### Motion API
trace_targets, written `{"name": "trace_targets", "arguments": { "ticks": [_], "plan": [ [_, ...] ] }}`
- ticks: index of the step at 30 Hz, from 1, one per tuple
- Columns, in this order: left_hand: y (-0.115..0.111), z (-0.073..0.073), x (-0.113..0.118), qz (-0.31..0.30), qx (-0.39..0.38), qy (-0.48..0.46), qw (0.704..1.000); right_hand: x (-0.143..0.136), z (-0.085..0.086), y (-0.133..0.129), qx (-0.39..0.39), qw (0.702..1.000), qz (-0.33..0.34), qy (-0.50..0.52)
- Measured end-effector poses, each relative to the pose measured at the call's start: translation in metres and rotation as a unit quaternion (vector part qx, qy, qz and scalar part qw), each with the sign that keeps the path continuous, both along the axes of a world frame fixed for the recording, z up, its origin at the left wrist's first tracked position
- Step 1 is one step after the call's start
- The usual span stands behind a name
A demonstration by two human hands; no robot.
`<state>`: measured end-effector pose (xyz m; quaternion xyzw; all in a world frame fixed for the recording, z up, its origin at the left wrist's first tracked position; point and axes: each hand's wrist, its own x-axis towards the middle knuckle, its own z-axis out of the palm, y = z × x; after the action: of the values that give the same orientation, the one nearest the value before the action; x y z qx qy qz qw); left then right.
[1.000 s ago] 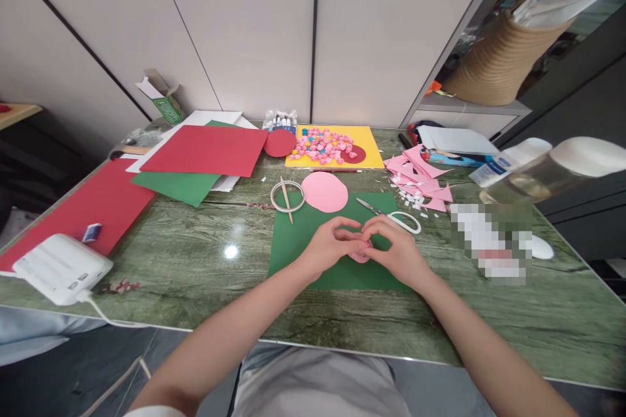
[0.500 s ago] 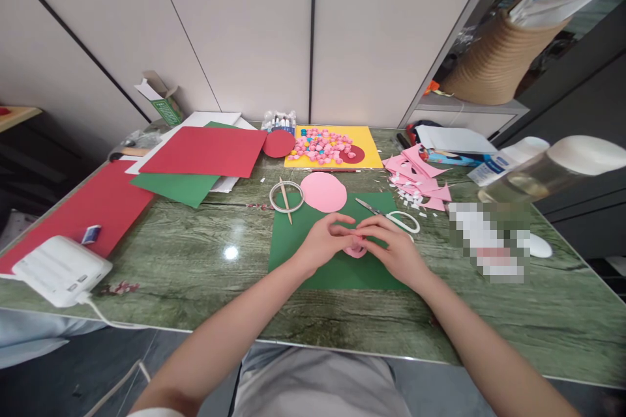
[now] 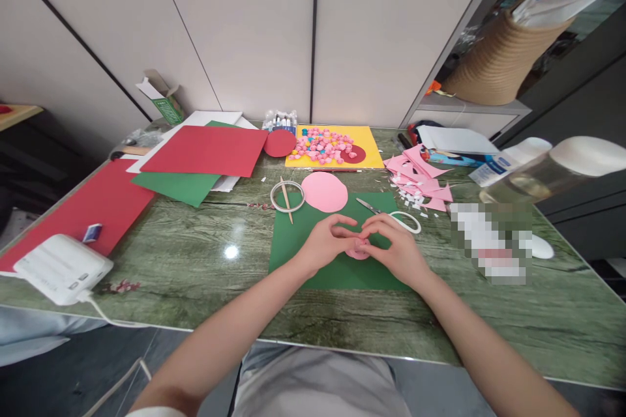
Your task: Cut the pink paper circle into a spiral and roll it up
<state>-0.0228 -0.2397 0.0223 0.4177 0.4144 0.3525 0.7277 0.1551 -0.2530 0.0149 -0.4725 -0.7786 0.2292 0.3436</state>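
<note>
Between my two hands is a small curled pink paper piece [image 3: 359,250], over a green sheet [image 3: 337,273]. My left hand [image 3: 328,242] pinches its left side, and my right hand [image 3: 391,245] grips it from the right with thumb and fingertips. A pink paper circle [image 3: 325,191] lies beyond my left hand. Scissors with white handles [image 3: 411,223] rest behind my right hand, partly hidden by it. To the left of the circle, a pale ring [image 3: 287,197] lies around a pointed wooden stick [image 3: 286,202].
Many small pink rolls [image 3: 323,146] sit on a yellow sheet [image 3: 369,137] at the back. Pink scraps [image 3: 420,176] lie to its right. Red sheets [image 3: 205,150] and a white power adapter [image 3: 61,270] are at left; a clear bottle [image 3: 542,176] is at right.
The fingertips of my right hand have shifted slightly around the pink piece, and more of its top shows. Both hands stay in nearly the same place.
</note>
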Motion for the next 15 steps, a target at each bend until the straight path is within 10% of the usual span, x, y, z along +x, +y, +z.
{"name": "trace_targets", "arguments": {
  "ticks": [9,15],
  "plan": [
    [0.0058,0.0083,-0.0082,-0.064,0.008,0.041,0.997,0.0050,-0.0012,0.0017,-0.026,0.996,0.091,0.002],
    [0.0028,-0.0009,-0.0036,-0.013,0.011,0.000,1.000,0.0015,-0.0029,0.0000,0.013,1.000,0.023,0.001]
  ]
}}
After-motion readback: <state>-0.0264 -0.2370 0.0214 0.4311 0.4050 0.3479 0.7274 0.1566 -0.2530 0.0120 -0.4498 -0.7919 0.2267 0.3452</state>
